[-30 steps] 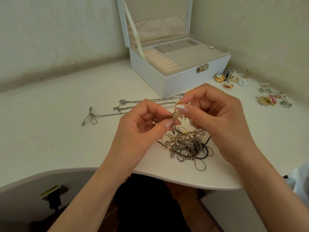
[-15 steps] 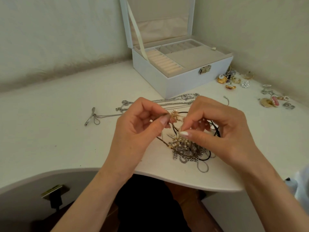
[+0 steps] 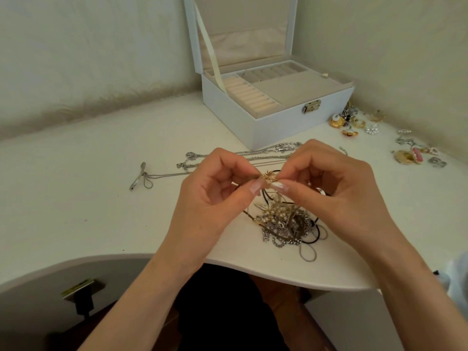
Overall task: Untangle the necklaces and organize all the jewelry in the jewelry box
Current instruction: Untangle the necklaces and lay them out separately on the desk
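On the white worktop (image 3: 76, 193), furthest left, a thin silver necklace (image 3: 141, 174) lies with its end looped. Just right of it, several silver chains (image 3: 253, 153) are stretched out side by side, running behind the hands towards the box.

The left hand (image 3: 215, 196) is raised above the worktop, thumb and forefinger curled in and pinching the left side of a small gold star pendant (image 3: 268, 176). The right hand (image 3: 336, 191) meets it from the other side, thumb and forefinger nipping the same pendant, so that the 2 thumbnails nearly touch.

Beneath and between the hands, near the front edge, sits the tangle of necklaces (image 3: 283, 224): silver links, pearly beads, gold pieces and a black cord, knotted together in 1 heap. Whether the pendant's strand hangs from that heap cannot be told.

Behind stands the white jewelry box (image 3: 266, 127), lid upright and held by a ribbon (image 3: 210, 46), with ring rolls at the left and a metal latch (image 3: 312, 106) on its front. To its right, loose earrings and brooches (image 3: 354, 122) lie scattered on the worktop along the wall.
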`<action>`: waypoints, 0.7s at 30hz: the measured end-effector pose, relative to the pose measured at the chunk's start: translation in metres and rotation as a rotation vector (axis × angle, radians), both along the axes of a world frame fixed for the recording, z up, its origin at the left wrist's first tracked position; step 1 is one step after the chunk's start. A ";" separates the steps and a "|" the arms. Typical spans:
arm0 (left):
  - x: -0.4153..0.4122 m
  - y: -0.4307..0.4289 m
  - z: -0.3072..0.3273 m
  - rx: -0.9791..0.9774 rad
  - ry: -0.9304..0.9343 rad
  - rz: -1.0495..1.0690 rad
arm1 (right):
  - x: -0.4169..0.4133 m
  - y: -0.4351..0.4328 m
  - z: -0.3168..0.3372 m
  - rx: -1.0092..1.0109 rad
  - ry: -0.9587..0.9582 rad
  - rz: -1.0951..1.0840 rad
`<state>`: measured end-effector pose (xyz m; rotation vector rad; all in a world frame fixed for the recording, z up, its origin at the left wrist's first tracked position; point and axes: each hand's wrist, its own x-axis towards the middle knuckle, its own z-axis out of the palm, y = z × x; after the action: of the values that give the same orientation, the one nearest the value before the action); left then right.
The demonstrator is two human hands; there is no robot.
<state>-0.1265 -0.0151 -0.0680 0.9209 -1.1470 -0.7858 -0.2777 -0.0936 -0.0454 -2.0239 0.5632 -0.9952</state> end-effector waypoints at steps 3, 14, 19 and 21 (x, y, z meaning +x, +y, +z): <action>-0.001 0.000 0.000 0.011 -0.017 0.013 | 0.000 0.001 0.000 -0.001 0.000 0.000; -0.004 -0.002 0.000 0.046 -0.174 0.139 | -0.001 0.005 0.005 0.008 -0.019 0.064; -0.007 -0.001 0.000 0.049 -0.311 0.208 | 0.006 0.005 0.006 -0.013 -0.016 -0.024; -0.008 0.000 0.000 0.051 -0.374 0.233 | 0.006 0.003 0.005 0.008 -0.019 -0.067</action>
<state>-0.1346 -0.0146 -0.0680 1.2552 -1.3156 -0.4645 -0.2713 -0.0901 -0.0405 -1.9972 0.6274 -1.0494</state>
